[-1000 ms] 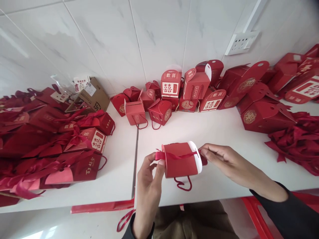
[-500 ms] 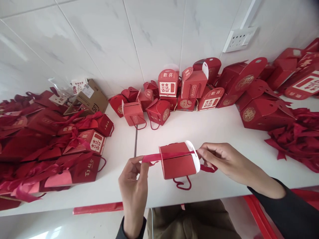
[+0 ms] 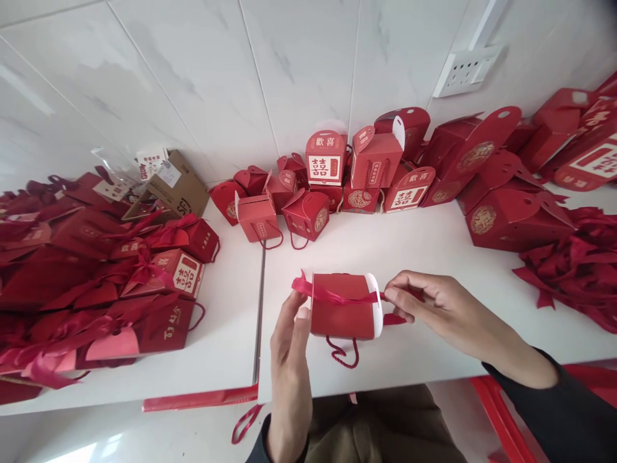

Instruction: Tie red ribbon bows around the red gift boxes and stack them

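Observation:
A small red gift box [image 3: 343, 321] lies on its side on the white table, its white-lined flap on the right and a twisted cord handle [image 3: 348, 359] hanging toward me. A red ribbon [image 3: 332, 296] runs slackly across its upper face, and its left end stands loose by my fingertips. Along the box's left end rests my left hand [image 3: 292, 350], open, thumb apart from the fingers, which seem to touch the box; some fingers are hidden. Beside the white flap, my right hand [image 3: 429, 302] pinches the ribbon between thumb and forefinger, with a loop hanging below.
Several assembled red boxes [image 3: 303, 215] stand along the tiled wall. Ribboned boxes [image 3: 159, 325] crowd the left, with a cardboard carton [image 3: 178, 186] behind. A heap of red ribbons [image 3: 573, 270] lies at right. A seam [image 3: 260, 302] divides the tabletops.
My left hand has moved right to the box and let go of the ribbon, which has gone from taut to slack. My right hand keeps its pinch, nearly unmoved.

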`<state>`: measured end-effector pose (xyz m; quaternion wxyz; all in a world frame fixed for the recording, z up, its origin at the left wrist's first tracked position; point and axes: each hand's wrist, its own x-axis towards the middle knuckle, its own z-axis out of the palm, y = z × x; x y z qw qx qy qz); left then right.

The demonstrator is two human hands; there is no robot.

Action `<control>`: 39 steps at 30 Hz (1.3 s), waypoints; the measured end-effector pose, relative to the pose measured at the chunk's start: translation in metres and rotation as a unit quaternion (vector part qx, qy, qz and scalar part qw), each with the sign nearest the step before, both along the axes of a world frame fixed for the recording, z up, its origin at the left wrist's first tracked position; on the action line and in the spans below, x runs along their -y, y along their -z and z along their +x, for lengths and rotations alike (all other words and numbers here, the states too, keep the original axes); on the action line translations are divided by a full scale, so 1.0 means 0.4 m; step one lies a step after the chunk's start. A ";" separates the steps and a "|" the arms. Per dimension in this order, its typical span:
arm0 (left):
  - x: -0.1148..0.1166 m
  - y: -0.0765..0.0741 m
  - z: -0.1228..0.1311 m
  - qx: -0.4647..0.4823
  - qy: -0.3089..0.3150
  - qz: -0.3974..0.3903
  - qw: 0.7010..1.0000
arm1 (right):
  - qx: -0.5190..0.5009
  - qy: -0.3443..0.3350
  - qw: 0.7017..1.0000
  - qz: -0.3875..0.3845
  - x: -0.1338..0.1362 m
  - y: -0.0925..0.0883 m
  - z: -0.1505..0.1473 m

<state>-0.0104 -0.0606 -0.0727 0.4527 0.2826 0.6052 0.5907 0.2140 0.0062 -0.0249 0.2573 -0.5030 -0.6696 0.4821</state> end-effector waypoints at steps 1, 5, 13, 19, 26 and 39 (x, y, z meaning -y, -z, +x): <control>-0.008 -0.011 0.004 0.009 -0.004 0.018 1.000 | 0.000 -0.005 1.000 -0.007 -0.001 0.000 -0.001; -0.037 -0.045 0.017 0.037 -0.022 0.075 0.996 | -0.008 -0.013 1.000 -0.011 0.005 0.006 0.005; -0.052 -0.045 0.018 0.060 -0.032 0.125 0.990 | 0.020 0.008 0.989 0.145 0.018 0.035 0.013; -0.052 -0.053 0.018 0.042 -0.029 0.140 0.989 | 0.038 -0.014 0.984 0.176 0.007 0.031 0.001; -0.052 -0.064 0.014 0.013 -0.014 0.125 0.992 | 0.026 -0.016 0.992 0.122 0.022 0.028 0.008; -0.026 -0.075 0.008 -0.154 0.024 0.078 0.985 | 0.022 -0.014 0.999 0.033 0.017 0.007 -0.026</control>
